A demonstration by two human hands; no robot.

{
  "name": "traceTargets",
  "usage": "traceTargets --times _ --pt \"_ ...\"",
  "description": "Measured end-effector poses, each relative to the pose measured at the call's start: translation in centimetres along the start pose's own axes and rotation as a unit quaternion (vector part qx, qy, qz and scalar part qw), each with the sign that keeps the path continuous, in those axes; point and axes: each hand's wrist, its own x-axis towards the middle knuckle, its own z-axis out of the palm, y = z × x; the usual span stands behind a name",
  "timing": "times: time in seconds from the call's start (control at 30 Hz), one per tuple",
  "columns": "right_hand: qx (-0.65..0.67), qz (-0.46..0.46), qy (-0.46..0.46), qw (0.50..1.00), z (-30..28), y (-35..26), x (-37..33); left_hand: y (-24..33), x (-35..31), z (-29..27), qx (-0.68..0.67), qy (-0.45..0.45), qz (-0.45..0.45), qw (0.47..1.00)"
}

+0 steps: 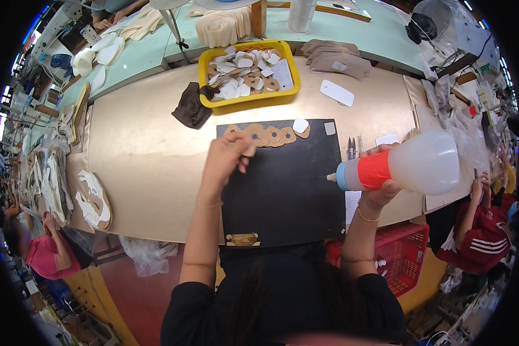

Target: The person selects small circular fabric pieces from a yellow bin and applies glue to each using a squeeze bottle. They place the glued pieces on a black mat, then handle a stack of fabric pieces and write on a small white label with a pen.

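Note:
My left hand [225,157] is over the upper left of a black mat [282,193], thumb and fingers pinched on a small tan piece [249,150]. Just beyond the fingertips, a row of overlapping tan pieces [273,136] with dark spots lies along the mat's far edge. A small white piece [300,125] rests at the row's right end. My right hand [379,197] is wrapped round a translucent squeeze bottle [425,163] with a red band and blue collar. The bottle is tipped sideways, its yellowish nozzle pointing left over the mat's right edge, apart from the pieces.
Beyond the mat stands a yellow tray [251,101] full of white and tan pieces, with a dark cloth [192,107] beside it. A white card [337,93] and snips [352,148] lie to the right. A red basket [406,259] is below the table edge. Co-workers sit at both sides.

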Motion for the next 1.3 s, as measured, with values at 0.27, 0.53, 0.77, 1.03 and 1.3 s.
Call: traceTargets --times 0.27,0.53,0.77,1.03,1.3 --pt "-0.001 0.03 -0.015 0.999 0.2 0.6 -0.7 -1.9 2.1 -3.6 0.143 0.14 0.039 0.979" --pt "0.063 0.023 -0.025 0.997 0.4 0.8 -0.4 -0.4 -0.7 -2.2 -0.085 0.058 0.039 0.994" --pt "0.01 0.009 -0.036 0.999 3.4 -0.4 -0.4 0.2 -2.3 2.6 -0.127 -0.021 0.064 0.99" --pt "0.103 -0.002 -0.102 0.989 4.4 -0.5 0.0 0.6 -3.6 5.6 -0.064 -0.063 0.035 0.995" --pt "0.134 -0.024 -0.208 0.969 4.1 0.3 0.2 1.3 -4.2 6.4 -0.007 -0.079 0.027 0.996"
